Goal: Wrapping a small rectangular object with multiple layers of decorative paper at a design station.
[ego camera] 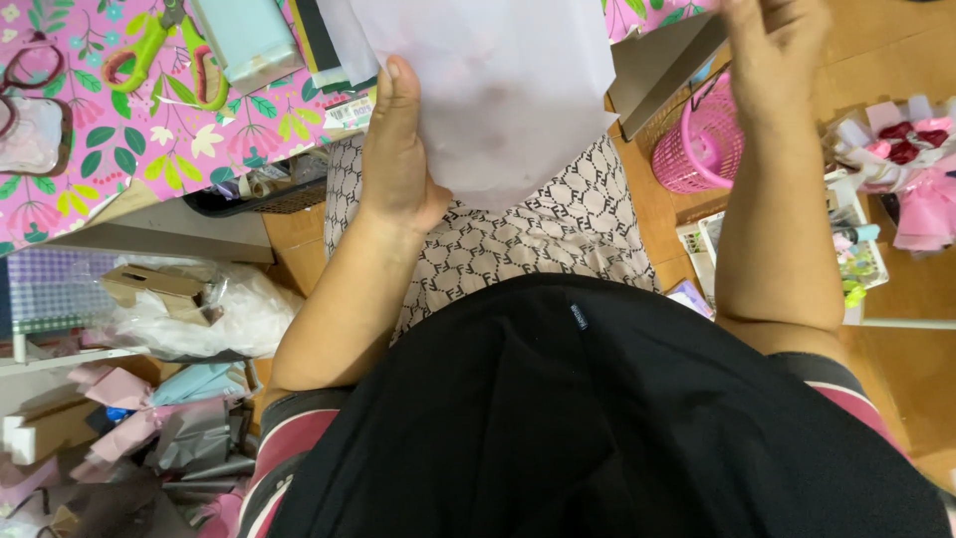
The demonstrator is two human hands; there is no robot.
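Observation:
My left hand [398,149] grips the lower left edge of a sheet of white translucent paper [508,90], thumb pressed on its face. The sheet hangs in front of my lap, above patterned beige trousers [518,239] and a black shirt [597,418]. My right hand [772,45] is raised at the top right, beside the paper's right side; its fingers run out of the frame, so I cannot tell whether it holds the sheet.
A pink floral table cover [119,120] at upper left carries green-handled scissors [159,50] and a pale blue box [244,40]. A pink mesh basket [697,144] stands on the wooden floor at right. Pink wrapped flowers [911,159] lie far right. Crumpled papers [169,418] pile at lower left.

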